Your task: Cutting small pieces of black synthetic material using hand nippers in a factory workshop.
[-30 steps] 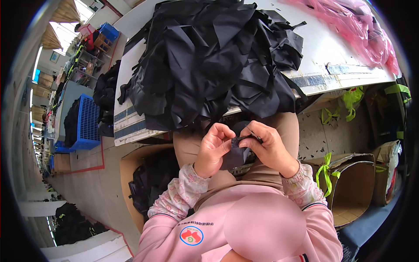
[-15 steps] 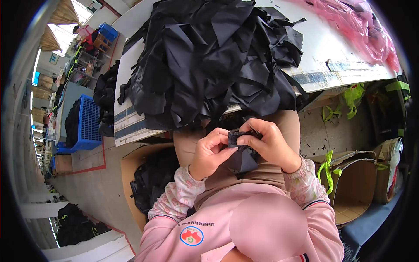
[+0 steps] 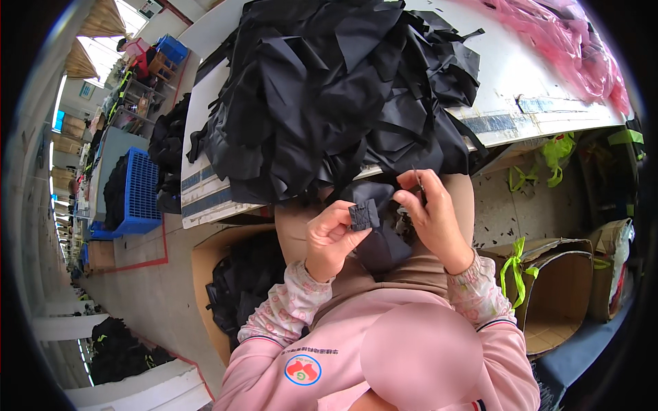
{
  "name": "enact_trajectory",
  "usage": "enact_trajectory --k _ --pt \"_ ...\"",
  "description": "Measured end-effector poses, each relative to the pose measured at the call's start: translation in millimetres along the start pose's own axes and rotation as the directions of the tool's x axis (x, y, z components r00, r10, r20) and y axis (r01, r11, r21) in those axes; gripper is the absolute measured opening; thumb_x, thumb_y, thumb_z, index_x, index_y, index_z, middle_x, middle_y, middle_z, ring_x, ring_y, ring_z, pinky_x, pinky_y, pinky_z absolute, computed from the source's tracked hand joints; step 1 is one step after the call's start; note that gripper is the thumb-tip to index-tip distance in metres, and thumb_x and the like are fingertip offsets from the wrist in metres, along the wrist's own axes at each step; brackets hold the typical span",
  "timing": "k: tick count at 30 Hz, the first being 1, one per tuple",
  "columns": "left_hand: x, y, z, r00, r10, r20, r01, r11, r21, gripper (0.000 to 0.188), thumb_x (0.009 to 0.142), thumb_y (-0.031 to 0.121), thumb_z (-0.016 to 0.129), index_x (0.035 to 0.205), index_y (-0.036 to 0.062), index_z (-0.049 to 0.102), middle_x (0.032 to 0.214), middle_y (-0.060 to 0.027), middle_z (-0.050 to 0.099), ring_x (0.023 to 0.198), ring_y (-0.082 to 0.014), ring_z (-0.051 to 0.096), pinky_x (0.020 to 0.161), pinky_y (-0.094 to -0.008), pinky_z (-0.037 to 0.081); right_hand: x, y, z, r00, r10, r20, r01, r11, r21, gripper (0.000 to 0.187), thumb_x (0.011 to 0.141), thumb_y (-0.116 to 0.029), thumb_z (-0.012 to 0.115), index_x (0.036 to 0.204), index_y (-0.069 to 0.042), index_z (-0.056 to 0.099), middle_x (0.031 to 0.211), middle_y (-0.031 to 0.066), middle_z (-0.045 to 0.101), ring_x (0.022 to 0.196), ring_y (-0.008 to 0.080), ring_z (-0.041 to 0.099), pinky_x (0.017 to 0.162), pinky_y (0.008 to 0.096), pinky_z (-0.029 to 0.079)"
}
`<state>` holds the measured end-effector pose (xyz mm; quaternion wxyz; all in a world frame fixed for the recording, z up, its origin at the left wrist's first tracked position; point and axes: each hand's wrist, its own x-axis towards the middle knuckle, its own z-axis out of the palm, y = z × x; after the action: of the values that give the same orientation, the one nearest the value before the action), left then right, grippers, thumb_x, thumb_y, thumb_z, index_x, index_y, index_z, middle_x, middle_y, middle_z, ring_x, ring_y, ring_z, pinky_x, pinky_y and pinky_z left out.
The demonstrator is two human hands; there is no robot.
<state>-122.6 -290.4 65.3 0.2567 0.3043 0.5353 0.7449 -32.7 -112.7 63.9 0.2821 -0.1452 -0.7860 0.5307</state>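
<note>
Over my lap, my left hand (image 3: 330,236) pinches the folded, stitched end of a black fabric piece (image 3: 364,216) between thumb and fingers. The rest of that cloth drapes down between my thighs. My right hand (image 3: 433,218) is raised just to the right of it, apart from the folded end. Its fingers curl around small dark thread snips (image 3: 419,185), mostly hidden, with a thin tip showing above. In front of both hands, a large heap of black fabric pieces (image 3: 322,96) covers the near part of the white table (image 3: 507,75) and hangs over its edge.
An open cardboard box (image 3: 205,288) with black fabric stands left of my legs. Another cardboard box (image 3: 558,301) is at the right, a yellow-green strip tied on it. Pink plastic film (image 3: 569,51) lies on the far right of the table. A blue crate (image 3: 139,192) stands left.
My right hand has moved away from the folded fabric end, up and to the right, with the snips. The left hand still pinches the end, now turned so its flat face shows.
</note>
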Motion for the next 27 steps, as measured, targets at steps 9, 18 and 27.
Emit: enact_trajectory --k 9,18,27 --pt "-1.2 -9.3 -4.2 0.981 0.128 -0.147 -0.096 0.974 0.207 0.014 0.084 -0.012 0.062 0.097 -0.0084 0.064 0.108 -0.0073 0.059 0.093 -0.0116 0.060 0.083 -0.0231 0.047 -36.7 -25.4 6.3 0.809 0.298 0.507 -0.523 0.759 0.388 0.030 0.093 -0.030 0.064 0.086 -0.002 0.055 0.061 -0.0043 0.049 0.054 0.0039 0.044 0.048 0.0220 0.038" --pt "-6.2 -10.6 -0.8 0.982 0.123 -0.146 -0.086 0.969 0.233 0.016 0.083 -0.012 0.064 0.098 -0.0075 0.064 0.107 -0.0085 0.060 0.091 -0.0122 0.061 0.079 -0.0232 0.049 -36.1 -19.5 17.9 0.824 0.276 0.495 -0.484 0.797 0.361 0.030 0.093 -0.028 0.065 0.081 -0.003 0.053 0.058 -0.0040 0.047 0.051 0.0034 0.040 0.044 0.0225 0.033" --pt "-6.6 -10.8 1.8 0.981 0.113 -0.159 -0.078 0.974 0.211 0.015 0.084 -0.012 0.062 0.098 -0.0079 0.064 0.109 -0.0109 0.059 0.092 -0.0143 0.061 0.080 -0.0249 0.050 -35.2 -24.6 19.8 0.931 0.111 0.349 -0.183 0.966 0.182 0.032 0.089 -0.025 0.070 0.082 0.000 0.052 0.058 0.0003 0.045 0.055 0.0064 0.036 0.046 0.0248 0.034"
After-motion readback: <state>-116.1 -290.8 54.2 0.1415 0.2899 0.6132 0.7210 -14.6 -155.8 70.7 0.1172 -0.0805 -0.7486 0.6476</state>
